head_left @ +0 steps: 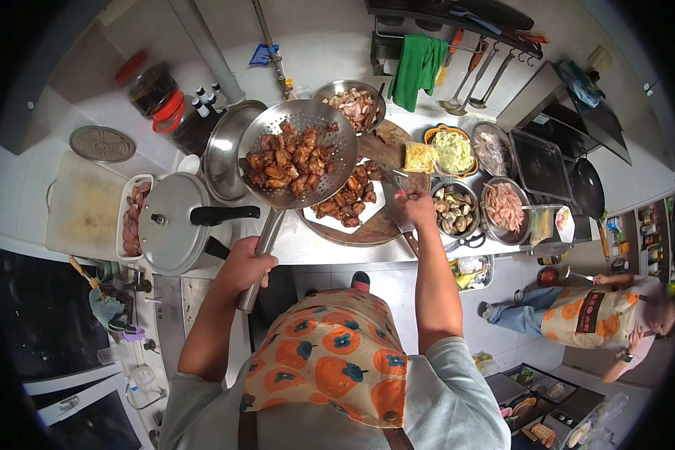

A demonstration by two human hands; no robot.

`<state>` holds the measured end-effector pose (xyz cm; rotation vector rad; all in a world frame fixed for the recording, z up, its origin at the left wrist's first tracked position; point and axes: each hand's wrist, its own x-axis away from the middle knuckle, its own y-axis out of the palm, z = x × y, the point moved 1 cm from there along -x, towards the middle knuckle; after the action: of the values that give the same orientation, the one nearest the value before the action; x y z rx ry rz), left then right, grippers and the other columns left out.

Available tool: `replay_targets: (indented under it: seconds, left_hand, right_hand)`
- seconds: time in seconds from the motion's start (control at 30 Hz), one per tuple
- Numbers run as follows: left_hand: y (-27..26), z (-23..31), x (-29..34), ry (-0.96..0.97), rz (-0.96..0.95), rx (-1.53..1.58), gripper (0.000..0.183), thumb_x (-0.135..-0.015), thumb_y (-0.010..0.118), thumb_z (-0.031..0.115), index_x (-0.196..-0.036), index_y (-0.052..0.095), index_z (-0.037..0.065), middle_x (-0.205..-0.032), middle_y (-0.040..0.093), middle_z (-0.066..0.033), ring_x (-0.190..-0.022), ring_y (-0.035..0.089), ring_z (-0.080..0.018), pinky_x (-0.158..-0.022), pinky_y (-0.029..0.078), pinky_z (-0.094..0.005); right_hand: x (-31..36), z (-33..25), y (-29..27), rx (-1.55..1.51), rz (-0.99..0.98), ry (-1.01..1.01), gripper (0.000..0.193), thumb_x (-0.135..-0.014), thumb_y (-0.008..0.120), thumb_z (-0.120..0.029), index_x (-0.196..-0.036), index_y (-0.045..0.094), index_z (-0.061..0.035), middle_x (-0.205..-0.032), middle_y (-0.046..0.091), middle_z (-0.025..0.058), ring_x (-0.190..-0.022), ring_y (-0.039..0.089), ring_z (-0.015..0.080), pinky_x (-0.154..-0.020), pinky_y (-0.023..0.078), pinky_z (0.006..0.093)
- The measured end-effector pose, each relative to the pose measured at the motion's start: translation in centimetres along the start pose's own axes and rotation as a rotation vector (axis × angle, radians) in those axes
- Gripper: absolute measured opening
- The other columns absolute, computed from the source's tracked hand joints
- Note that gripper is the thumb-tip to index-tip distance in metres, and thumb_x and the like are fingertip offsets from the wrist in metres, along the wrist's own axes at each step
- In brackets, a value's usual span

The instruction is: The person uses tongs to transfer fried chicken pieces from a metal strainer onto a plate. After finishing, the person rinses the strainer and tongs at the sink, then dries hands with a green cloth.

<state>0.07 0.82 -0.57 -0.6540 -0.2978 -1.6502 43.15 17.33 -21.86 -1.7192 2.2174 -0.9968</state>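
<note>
My left hand (249,264) is wrapped round the handle of a large perforated steel strainer ladle (336,135), which is heaped with browned meat pieces (286,161). The ladle is raised over the left side of a white plate (370,211). More browned meat pieces (346,208) lie on that plate, which rests on a round wooden chopping board (346,238). Just right of the plate, the fingers of my right hand (418,210) are closed around something small with a shiny metal end; its kind is unclear. Below that hand, a cleaver (410,243) with a wooden handle lies on the board.
Bowls of clams (454,211), pink meat strips (505,213) and chopped greens (453,152) stand right. A pressure cooker (174,225) and a steel pan (221,146) are left. A bowl of sliced meat (354,105) sits behind. Another person (577,311) stands at far right.
</note>
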Motion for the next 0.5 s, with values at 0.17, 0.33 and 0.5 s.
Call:
replay_targets:
  seconds: [0.17,0.33,0.5]
  left_hand:
    - [-0.2,0.3,-0.4,0.008,-0.002,0.025,0.017,-0.088,0.074,0.008,-0.091,0.059,0.002,-0.072,0.061,-0.0051,-0.050,0.061,-0.0163,-0.049,0.051,-0.0340]
    - [0.2,-0.1,-0.1,-0.002,-0.033,0.009,0.018,-0.088,0.075,0.007,-0.101,0.064,0.002,-0.070,0.062,-0.0035,-0.050,0.061,-0.0147,-0.047,0.049,-0.0304]
    - [0.9,-0.2,0.3,-0.012,-0.030,-0.024,0.016,-0.089,0.073,0.005,-0.094,0.058,0.001,-0.072,0.060,-0.0048,-0.051,0.062,-0.0161,-0.048,0.050,-0.0336]
  right_hand:
    - [-1.0,-1.6,0.3,0.081,0.052,-0.061,0.043,-0.088,0.092,-0.034,-0.110,0.070,-0.0042,-0.084,0.073,0.0073,-0.073,0.068,0.0157,-0.068,0.054,0.0346]
    - [-0.7,-1.1,0.4,-0.027,-0.033,0.011,0.042,-0.088,0.092,-0.032,-0.112,0.071,-0.0037,-0.088,0.074,0.0097,-0.079,0.069,0.0172,-0.071,0.054,0.0333]
    - [3.6,-5.9,-4.5,-0.061,0.099,-0.054,0.049,-0.090,0.086,-0.043,-0.123,0.073,-0.0090,-0.112,0.080,0.0181,-0.102,0.077,0.0357,-0.089,0.058,0.0445]
